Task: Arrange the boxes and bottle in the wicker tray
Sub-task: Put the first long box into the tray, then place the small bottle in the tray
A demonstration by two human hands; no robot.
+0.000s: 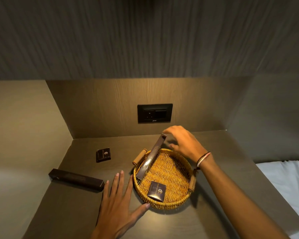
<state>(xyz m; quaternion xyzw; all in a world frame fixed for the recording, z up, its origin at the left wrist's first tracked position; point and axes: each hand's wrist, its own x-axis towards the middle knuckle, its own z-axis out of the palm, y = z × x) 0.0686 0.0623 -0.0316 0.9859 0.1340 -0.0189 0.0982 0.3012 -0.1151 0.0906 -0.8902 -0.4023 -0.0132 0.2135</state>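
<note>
A round wicker tray (pixel 173 205) with two wooden handles sits on the dark counter. My right hand (pixel 183 142) pinches the top end of a long dark box (pixel 152 156), which stands tilted with its lower end inside the tray's left side. A small square dark box (pixel 157 191) leans against the tray's front wall. My left hand (pixel 118 202) lies flat and spread on the counter, thumb touching the tray's front-left rim. Outside the tray, a second long dark box (pixel 76 179) lies at the left and another small square box (pixel 103 154) sits behind it. No bottle is in view.
Wood panels enclose the counter at the back and left. A black wall socket (pixel 154 112) is set in the back panel above the tray. White bedding (pixel 286 183) lies beyond the counter's right edge.
</note>
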